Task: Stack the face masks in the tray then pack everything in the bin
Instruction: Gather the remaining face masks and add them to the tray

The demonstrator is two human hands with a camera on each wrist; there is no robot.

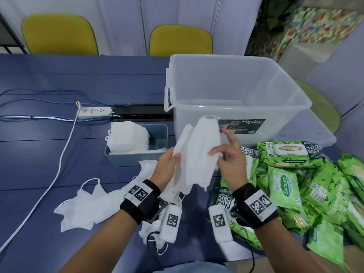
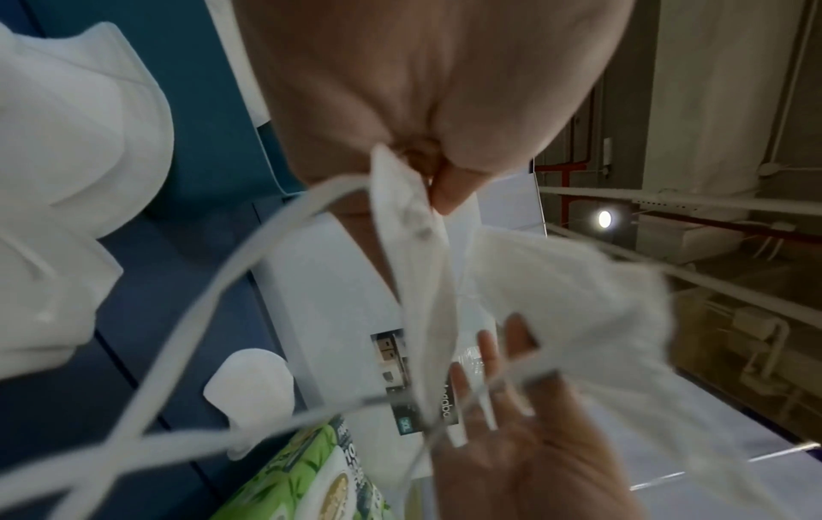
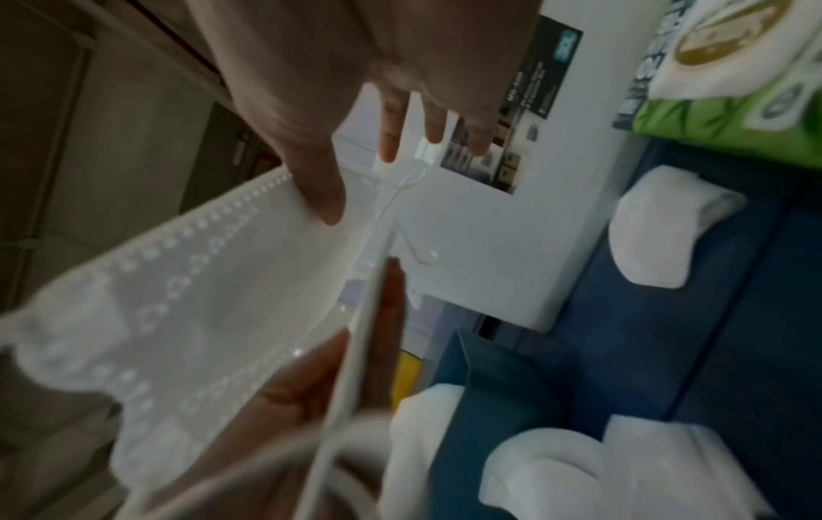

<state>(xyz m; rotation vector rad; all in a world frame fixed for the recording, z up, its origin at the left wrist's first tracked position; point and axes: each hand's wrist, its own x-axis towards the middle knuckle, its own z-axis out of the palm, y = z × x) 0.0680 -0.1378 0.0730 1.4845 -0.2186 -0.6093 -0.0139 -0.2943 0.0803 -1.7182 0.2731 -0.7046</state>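
Two white face masks (image 1: 197, 154) are held upright over the table, in front of the clear bin (image 1: 216, 85). My left hand (image 1: 173, 156) grips their left edge, the thumb on the front; in the left wrist view my left hand (image 2: 427, 165) pinches one mask's rim (image 2: 413, 246). My right hand (image 1: 222, 150) holds the right mask with its thumb pressed on the fabric (image 3: 200, 299) and its fingers (image 3: 391, 140) straight behind. A blue-grey tray (image 1: 137, 160) to the left of the bin holds a stack of masks (image 1: 128, 138). Several loose masks (image 1: 84, 203) lie at the front left.
Green packs of wet wipes (image 1: 295, 174) are heaped on the table at the right, up to the bin's front. A white power strip (image 1: 94, 112) with cables lies to the left of the bin. Two yellow chairs (image 1: 59, 34) stand behind the table.
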